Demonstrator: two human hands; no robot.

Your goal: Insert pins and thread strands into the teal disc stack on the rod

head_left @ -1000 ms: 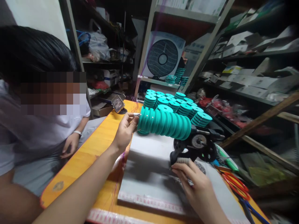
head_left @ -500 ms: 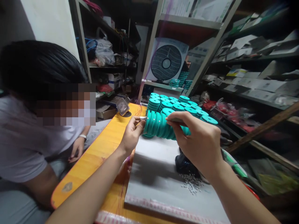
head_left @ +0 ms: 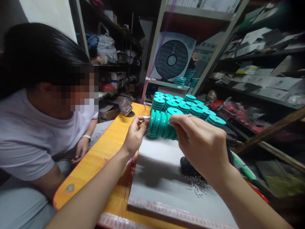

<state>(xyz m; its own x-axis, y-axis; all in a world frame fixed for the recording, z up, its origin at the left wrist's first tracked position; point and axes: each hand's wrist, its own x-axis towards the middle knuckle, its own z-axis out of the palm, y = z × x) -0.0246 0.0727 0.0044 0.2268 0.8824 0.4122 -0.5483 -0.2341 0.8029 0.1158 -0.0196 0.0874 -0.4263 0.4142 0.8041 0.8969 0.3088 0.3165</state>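
Above the grey mat [head_left: 162, 178], a row of teal spools [head_left: 160, 125] lay sideways on a metal rod, held off the surface between both hands. Left hand [head_left: 133, 138] was closed in a pinch on the rod's metal tip [head_left: 145, 118], thumb and fingertips together at the row's left end. Right hand [head_left: 205, 147] was curled over the right part of the row from above, fingers wrapped around the spools and hiding their far end; a ring showed on 1 finger. Beneath that hand sat a dark tool [head_left: 188, 166], mostly covered, with a scatter of small silvery bits [head_left: 196, 187] just beside it on the mat. Behind the row, stacks of teal spools [head_left: 188, 106] stood upright in a cluster on the orange table [head_left: 102, 156]. More teal stacks [head_left: 188, 78] sat on a shelf next to a box fan [head_left: 172, 57]. At left, another person in a white shirt [head_left: 26, 136] sat beside the table, 1 hand resting on the lap. A small phone holder [head_left: 127, 108] stood near the table's far edge.
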